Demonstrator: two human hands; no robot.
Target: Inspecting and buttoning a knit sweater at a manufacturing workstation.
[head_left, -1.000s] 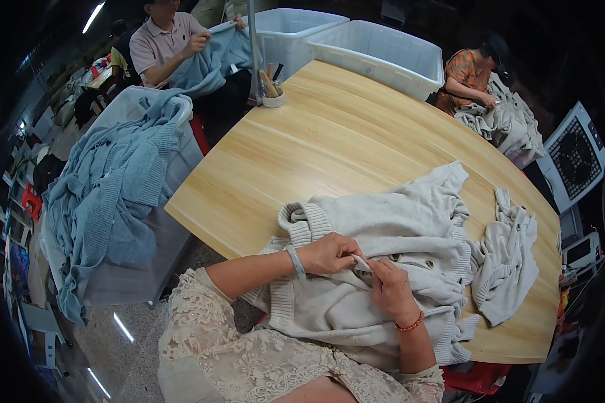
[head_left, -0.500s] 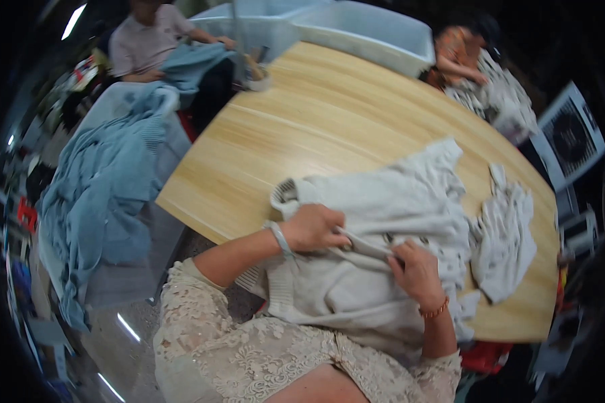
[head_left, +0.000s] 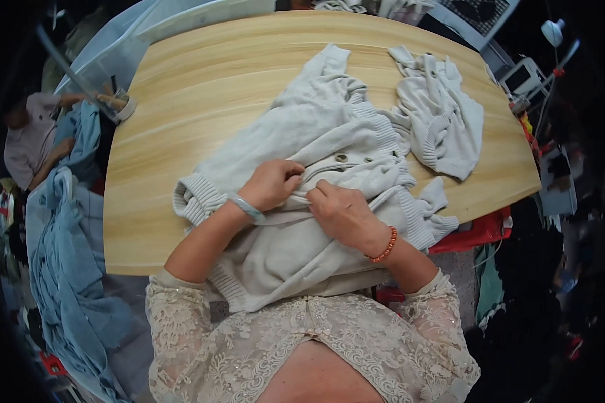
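Note:
A cream knit cardigan with ribbed cuffs and dark buttons lies spread over the near part of the table, its lower edge hanging toward my lap. My left hand, with a pale bangle at the wrist, pinches the cardigan's button band. Close beside it, my right hand, wearing an orange bead bracelet, is closed on the cloth of the same band. Between the two hands the band is gathered, and my fingertips partly hide it. To the right of the cardigan lies a second cream knit garment, bunched up.
The wooden table has a curved far edge. Blue knit garments hang over a bin at the left, where another person handles blue cloth. Pale plastic tubs stand behind the table. A small cup of tools is at the left edge.
The view has turned and tilted down. My hands have come closer together along the button band, with the right hand now next to the left.

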